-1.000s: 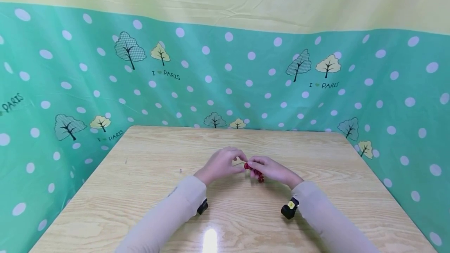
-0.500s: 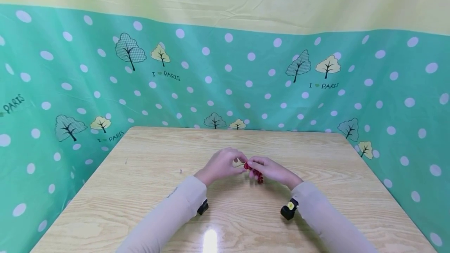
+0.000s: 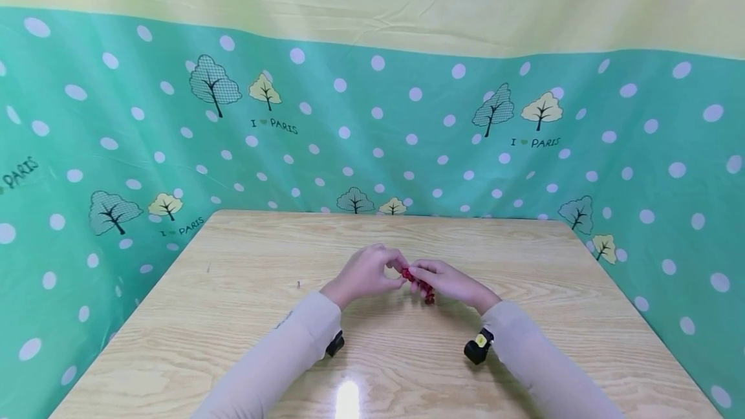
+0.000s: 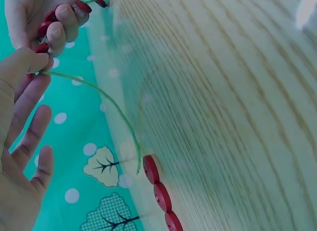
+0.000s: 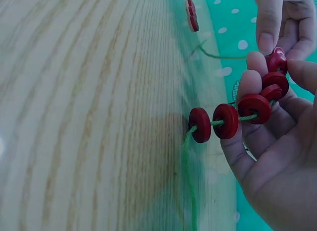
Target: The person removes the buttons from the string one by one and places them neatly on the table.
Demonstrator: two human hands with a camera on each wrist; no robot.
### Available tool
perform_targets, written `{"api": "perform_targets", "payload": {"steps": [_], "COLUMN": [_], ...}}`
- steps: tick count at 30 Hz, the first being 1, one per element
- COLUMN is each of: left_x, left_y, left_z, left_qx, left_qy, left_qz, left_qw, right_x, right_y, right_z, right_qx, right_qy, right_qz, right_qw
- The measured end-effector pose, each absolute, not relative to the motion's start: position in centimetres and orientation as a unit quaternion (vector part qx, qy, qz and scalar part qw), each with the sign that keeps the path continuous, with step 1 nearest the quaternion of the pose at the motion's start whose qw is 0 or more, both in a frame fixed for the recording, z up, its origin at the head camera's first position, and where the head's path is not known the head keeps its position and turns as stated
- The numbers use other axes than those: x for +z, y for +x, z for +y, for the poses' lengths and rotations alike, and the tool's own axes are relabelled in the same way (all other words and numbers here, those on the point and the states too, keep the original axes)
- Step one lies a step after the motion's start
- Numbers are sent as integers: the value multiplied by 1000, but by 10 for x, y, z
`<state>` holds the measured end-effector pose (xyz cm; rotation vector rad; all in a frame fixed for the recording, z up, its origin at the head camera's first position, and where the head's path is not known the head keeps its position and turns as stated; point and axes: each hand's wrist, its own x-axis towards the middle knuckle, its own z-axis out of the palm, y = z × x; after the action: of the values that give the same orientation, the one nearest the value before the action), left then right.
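Observation:
Several red buttons are threaded on a green string, spaced along it in the right wrist view. My right hand holds a row of them, its fingers curled under the string. Facing it, my left hand pinches a red button at the end of the row between thumb and index finger. Its other fingers are spread loose. From that pinch the green string curves out over the table. The button in the pinch is partly hidden by the fingertips.
A line of loose red buttons lies on the wooden table near the string's free end. A tiny mark or scrap shows left of my hands. Green dotted cloth hangs around the table.
The end red button has shifted slightly left toward my left fingers, and the string between the two hands is no longer visible in the head view. Both hands stay nearly in place.

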<state>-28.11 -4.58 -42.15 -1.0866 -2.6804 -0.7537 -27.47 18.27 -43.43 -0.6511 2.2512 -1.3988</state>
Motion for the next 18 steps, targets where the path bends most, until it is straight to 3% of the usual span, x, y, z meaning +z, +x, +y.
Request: {"api": "perform_targets", "payload": {"steps": [18], "left_x": [-421], "left_y": [-280], "left_z": [-48], "left_qx": [-255], "left_qy": [-351], "left_qz": [-898], "left_qw": [76], "right_x": [-435], "right_y": [-273], "right_z": [186], "right_qx": [-495], "right_qy": [-238], "right_qz": [809], "right_qw": [210]}}
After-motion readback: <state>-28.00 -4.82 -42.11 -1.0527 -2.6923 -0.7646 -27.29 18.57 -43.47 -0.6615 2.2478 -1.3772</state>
